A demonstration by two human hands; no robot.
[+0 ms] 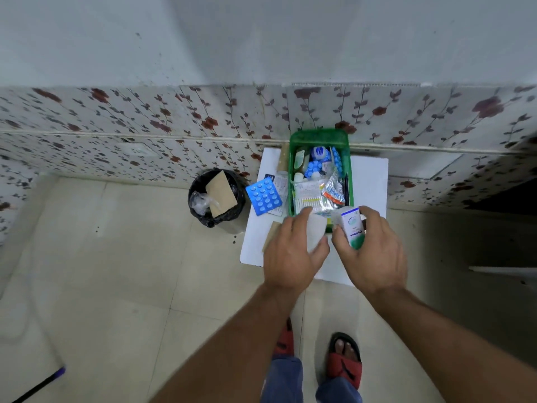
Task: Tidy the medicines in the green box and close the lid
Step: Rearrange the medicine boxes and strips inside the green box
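The green box [291, 175] stands open on a small white table [369, 181], its lid [318, 136] tilted up against the wall. Inside lie several blister strips, sachets and small bottles. My left hand [293, 254] grips a white folded packet [316, 231] at the box's near edge. My right hand [374, 251] holds a white and green medicine carton [353, 226] just in front of the box. A blue blister strip [263, 196] and a printed leaflet [279, 184] lie on the table left of the box.
A black-lined waste bin [216, 196] with brown paper in it stands on the tiled floor left of the table. A flowered wall runs behind. A brown paper piece [270, 234] lies by my left hand. My sandalled feet [345, 359] are below.
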